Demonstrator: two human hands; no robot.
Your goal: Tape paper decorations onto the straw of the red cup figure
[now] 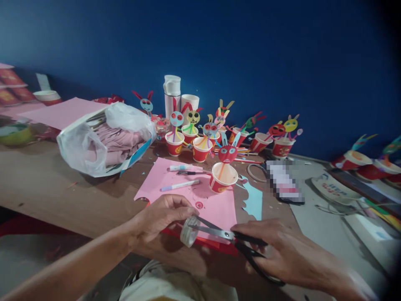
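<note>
Pinched in my left hand (166, 213) is a roll of clear tape (189, 232), held over the front edge of the table. Black-handled scissors (230, 235) are gripped in my right hand (278, 251), blades parted and reaching to the roll. Whether the blades touch a strip of tape I cannot tell. Beneath them lies a pink paper sheet (184, 167), with a small red paper circle (199, 205) on it. A red paper cup (223, 184) with a red rabbit-eared face (227, 154) stands at the sheet's right edge.
Behind are several similar decorated cups (202, 150) and a white thermos (172, 90). A plastic bag (81, 146) holding pink material sits left. Markers (180, 185), a black pen (189, 173) and cut blue paper (253, 200) lie nearby. A phone (286, 184) rests right, by a white fan-shaped object (335, 188).
</note>
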